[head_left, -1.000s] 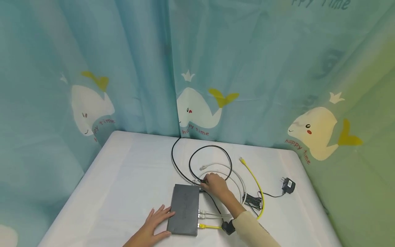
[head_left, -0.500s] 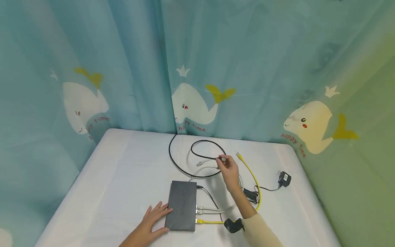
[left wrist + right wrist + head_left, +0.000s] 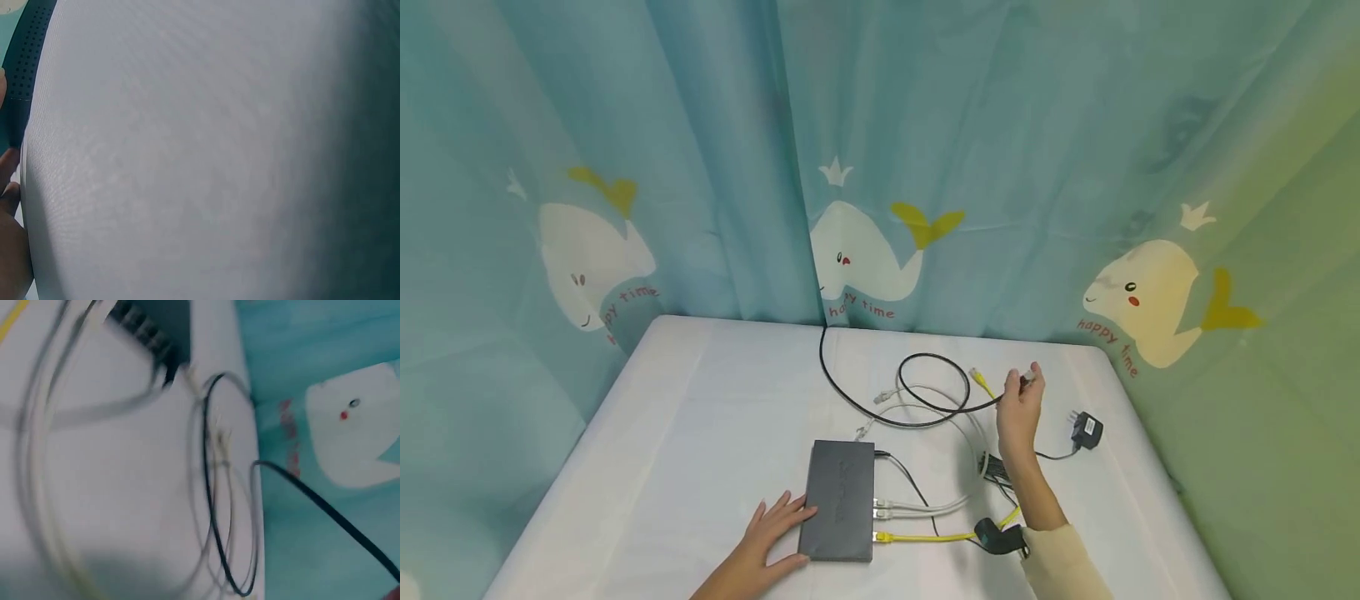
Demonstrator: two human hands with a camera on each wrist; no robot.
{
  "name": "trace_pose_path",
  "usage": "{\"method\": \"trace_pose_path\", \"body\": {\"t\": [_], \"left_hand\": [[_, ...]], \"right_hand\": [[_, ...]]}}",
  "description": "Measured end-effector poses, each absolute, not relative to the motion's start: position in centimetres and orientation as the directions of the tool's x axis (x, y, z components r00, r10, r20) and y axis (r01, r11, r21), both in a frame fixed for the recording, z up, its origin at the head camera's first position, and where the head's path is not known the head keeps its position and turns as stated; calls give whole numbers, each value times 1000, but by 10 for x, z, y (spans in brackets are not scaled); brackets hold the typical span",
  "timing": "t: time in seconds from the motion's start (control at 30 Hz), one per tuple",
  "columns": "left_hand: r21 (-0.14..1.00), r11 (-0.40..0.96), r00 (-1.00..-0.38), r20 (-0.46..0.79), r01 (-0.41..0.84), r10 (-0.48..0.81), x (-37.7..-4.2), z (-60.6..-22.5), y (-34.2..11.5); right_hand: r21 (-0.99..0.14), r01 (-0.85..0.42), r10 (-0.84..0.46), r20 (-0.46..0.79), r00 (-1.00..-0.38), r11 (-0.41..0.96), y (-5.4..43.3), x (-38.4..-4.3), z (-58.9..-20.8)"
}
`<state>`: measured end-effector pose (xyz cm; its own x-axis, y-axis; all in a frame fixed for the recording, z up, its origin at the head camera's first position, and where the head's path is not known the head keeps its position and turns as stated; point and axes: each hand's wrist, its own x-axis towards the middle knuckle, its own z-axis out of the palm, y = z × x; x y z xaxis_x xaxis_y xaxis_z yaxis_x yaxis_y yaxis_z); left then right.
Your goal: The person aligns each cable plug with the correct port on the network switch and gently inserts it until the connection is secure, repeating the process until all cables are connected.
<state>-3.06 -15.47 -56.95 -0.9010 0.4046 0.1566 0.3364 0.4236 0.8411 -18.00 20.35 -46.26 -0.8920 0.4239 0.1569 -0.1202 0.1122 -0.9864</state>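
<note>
A dark grey network switch (image 3: 841, 504) lies flat on the white table. My left hand (image 3: 763, 537) rests against its left edge, fingers spread and fairly straight, fingertips on the rim. In the left wrist view its perforated side (image 3: 31, 56) shows beside my fingers (image 3: 7, 165). My right hand (image 3: 1021, 421) is raised right of the switch and pinches the plug end of a black network cable (image 3: 917, 426). The cable's clear connector (image 3: 1029, 377) pokes out above the fingertips. White cables (image 3: 917, 510) and a yellow cable (image 3: 917, 538) are plugged into the switch's right side.
A black power adapter (image 3: 1087, 430) lies at the right, its cord bundle (image 3: 995, 467) partly behind my right forearm. Loose white plugs (image 3: 883, 397) lie behind the switch, and a yellow plug (image 3: 977, 377) farther right. A whale-print curtain (image 3: 737, 250) stands behind the table.
My right hand has lifted the black cable's end from beside the switch and carried it right and away from me; the cable's loop has shifted right. My left hand stays at the switch.
</note>
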Motion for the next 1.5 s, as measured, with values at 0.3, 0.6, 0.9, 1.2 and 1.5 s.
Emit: {"method": "trace_pose_path", "body": {"t": [0.3, 0.6, 0.9, 1.2, 1.5], "left_hand": [[841, 419, -901, 168, 343, 400, -30, -571, -151], [838, 473, -898, 45, 272, 438, -36, -568, -150], [857, 466, -892, -14, 222, 451, -42, -563, -153], [850, 480, -908, -7, 215, 419, -44, -565, -153], [859, 471, -903, -22, 203, 430, -47, -562, -152]], "right_hand": [[-685, -303, 386, 658, -646, 662, 243, -190, -457], [-261, -590, -202, 772, -603, 764, 232, -174, -482], [-276, -736, -498, 587, -639, 618, 183, -145, -527], [-472, -572, -524, 243, -816, 671, 149, -124, -548], [-647, -474, -477, 189, -858, 597, 139, -125, -565]]}}
